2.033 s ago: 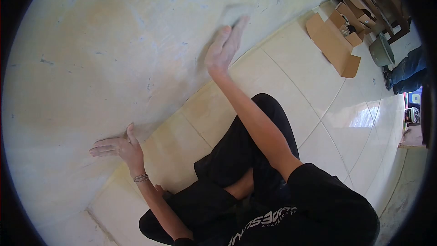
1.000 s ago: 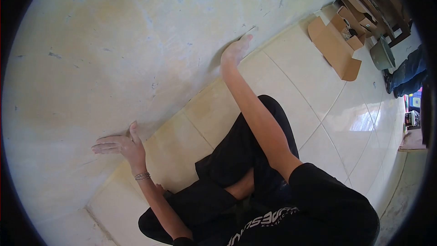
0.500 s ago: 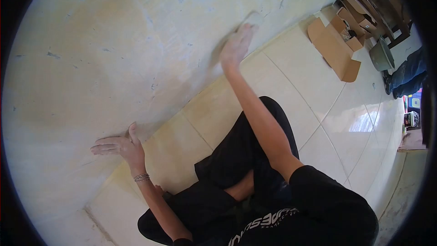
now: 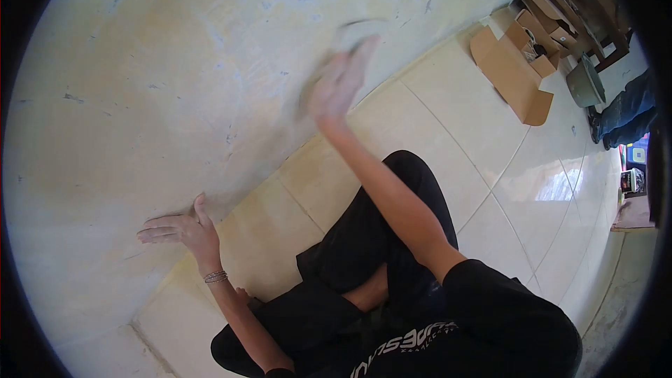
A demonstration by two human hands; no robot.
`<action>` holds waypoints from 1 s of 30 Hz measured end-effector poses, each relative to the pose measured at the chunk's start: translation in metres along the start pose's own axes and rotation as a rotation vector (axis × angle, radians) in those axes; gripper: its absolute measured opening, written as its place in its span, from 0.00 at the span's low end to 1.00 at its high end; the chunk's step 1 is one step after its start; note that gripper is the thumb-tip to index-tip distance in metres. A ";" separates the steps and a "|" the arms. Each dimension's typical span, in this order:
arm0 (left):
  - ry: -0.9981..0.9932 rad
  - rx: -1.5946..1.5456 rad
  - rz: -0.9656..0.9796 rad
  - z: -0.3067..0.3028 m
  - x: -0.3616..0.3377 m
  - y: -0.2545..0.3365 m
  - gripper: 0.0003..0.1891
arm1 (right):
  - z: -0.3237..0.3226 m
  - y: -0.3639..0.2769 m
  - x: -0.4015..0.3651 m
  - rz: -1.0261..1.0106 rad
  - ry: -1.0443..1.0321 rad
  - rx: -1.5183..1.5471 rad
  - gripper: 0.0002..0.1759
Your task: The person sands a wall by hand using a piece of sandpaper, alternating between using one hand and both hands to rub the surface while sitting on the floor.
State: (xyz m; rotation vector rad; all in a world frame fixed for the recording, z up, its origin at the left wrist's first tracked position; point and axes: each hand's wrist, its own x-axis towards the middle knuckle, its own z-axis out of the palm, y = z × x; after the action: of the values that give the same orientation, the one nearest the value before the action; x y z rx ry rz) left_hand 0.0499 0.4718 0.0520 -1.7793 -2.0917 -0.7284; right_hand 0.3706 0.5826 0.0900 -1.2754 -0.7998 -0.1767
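Noted pale sheet between right hand and wall, projecting past fingers; could not tell grip width through blur. Found left hand spread wide at wall.

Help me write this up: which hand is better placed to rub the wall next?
Probably the right hand: it seems to hold a pale, blurred pad against the wall. The left hand rests open there, no tool visible.
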 end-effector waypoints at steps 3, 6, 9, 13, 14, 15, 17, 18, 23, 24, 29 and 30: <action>0.001 -0.016 -0.002 -0.004 -0.001 0.003 0.66 | -0.007 -0.021 -0.009 -0.494 -0.235 0.057 0.34; 0.037 -0.004 0.013 -0.006 0.001 0.008 0.65 | -0.002 -0.010 -0.010 -0.360 -0.177 -0.018 0.37; 0.065 -0.011 -0.009 -0.009 0.001 0.015 0.64 | 0.002 0.020 0.028 0.295 0.088 0.117 0.36; 0.023 -0.048 -0.035 -0.009 -0.002 0.017 0.65 | 0.000 0.022 0.022 0.173 0.025 0.056 0.38; 0.026 -0.052 -0.033 -0.009 -0.003 0.018 0.65 | 0.002 0.005 0.005 -0.038 -0.020 0.007 0.39; 0.028 -0.055 -0.031 -0.009 -0.004 0.019 0.65 | 0.002 -0.007 -0.007 -0.249 -0.067 -0.043 0.39; 0.034 -0.055 -0.021 -0.009 -0.004 0.019 0.65 | -0.003 -0.019 -0.013 -0.412 -0.178 -0.018 0.38; 0.035 -0.055 -0.016 -0.009 -0.003 0.019 0.65 | -0.004 -0.021 -0.014 -0.494 -0.231 -0.006 0.38; 0.050 -0.057 -0.007 -0.009 -0.002 0.018 0.65 | -0.001 0.024 0.030 0.351 0.077 0.183 0.40; 0.055 -0.057 -0.002 -0.009 -0.002 0.017 0.65 | -0.003 0.026 0.030 0.395 0.068 0.168 0.40; 0.069 -0.030 0.002 -0.008 0.002 0.016 0.65 | 0.002 -0.011 -0.021 -0.091 -0.132 0.042 0.45; 0.074 -0.029 0.006 -0.007 0.002 0.016 0.65 | 0.001 -0.023 -0.037 -0.278 -0.227 0.055 0.48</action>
State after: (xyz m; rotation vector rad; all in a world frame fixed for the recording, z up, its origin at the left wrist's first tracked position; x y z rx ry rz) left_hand 0.0641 0.4716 0.0621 -1.7453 -2.0368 -0.8143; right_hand 0.3308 0.5649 0.0851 -1.1406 -1.1701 -0.2341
